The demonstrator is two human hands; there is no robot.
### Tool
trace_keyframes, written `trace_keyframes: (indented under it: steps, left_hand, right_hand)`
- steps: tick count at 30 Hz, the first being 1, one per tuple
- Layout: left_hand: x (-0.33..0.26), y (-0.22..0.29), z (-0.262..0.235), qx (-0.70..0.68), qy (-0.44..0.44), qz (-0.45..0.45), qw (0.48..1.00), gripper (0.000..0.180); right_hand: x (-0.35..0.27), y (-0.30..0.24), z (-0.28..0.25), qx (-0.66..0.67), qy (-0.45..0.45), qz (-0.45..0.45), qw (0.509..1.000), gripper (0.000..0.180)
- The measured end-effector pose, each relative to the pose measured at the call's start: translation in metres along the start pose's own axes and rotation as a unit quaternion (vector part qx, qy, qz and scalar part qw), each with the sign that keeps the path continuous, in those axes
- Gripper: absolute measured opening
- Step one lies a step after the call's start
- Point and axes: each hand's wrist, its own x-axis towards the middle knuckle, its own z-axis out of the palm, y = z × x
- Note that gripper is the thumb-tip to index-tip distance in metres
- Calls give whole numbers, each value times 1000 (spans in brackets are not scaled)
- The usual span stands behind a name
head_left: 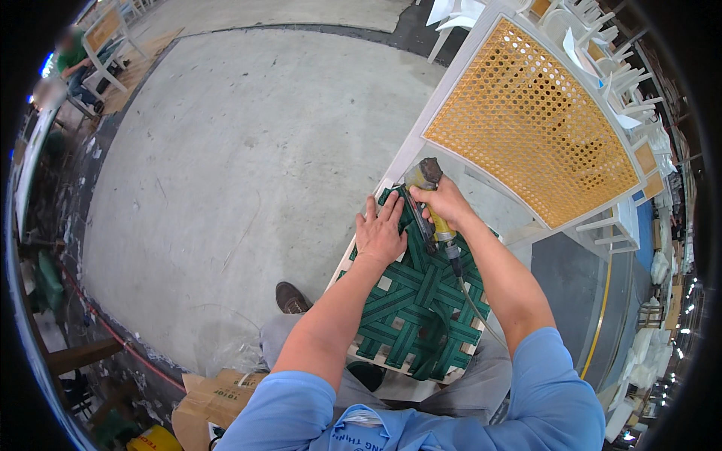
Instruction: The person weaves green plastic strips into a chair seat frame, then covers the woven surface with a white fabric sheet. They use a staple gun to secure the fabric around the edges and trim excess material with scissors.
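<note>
A chair frame stands before me with its seat strung with woven green webbing straps (429, 289) and a tan cane back panel (534, 124) in a whitish frame. My right hand (445, 204) grips a yellow and dark pneumatic staple gun (442, 228) near the back corner of the seat. From the gun's lower end a thin air hose (475, 310) trails over the webbing. My left hand (381, 231) lies flat with fingers spread on the seat's left back corner, touching the webbing, just left of the gun. Where the gun's nose meets the seat is hard to make out.
Stacked white chair frames (602, 60) crowd the upper right. An opened cardboard box (218, 406) sits by my left side, a yellow container (154, 438) beyond it. A red hose (124, 342) runs along the left floor edge. A person (71, 56) sits at the far left.
</note>
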Motion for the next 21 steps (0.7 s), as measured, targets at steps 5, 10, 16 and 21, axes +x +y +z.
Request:
trace_keyframes:
  steps: [5, 10, 16, 21]
  left_hand:
    - [0, 6, -1, -27, 4, 6, 1000, 80]
    - [-2, -2, 9, -37, 83, 21, 996, 68]
    - [-7, -10, 21, -70, 159, 60, 983, 44]
    - [-5, -6, 21, -89, 159, 75, 980, 38]
  right_hand:
    - [4, 9, -1, -31, 7, -7, 999, 37]
    - [0, 2, 6, -10, -20, -23, 999, 24]
    - [-1, 4, 5, 15, -36, -18, 999, 25]
    - [0, 7, 3, -3, -45, -24, 999, 26]
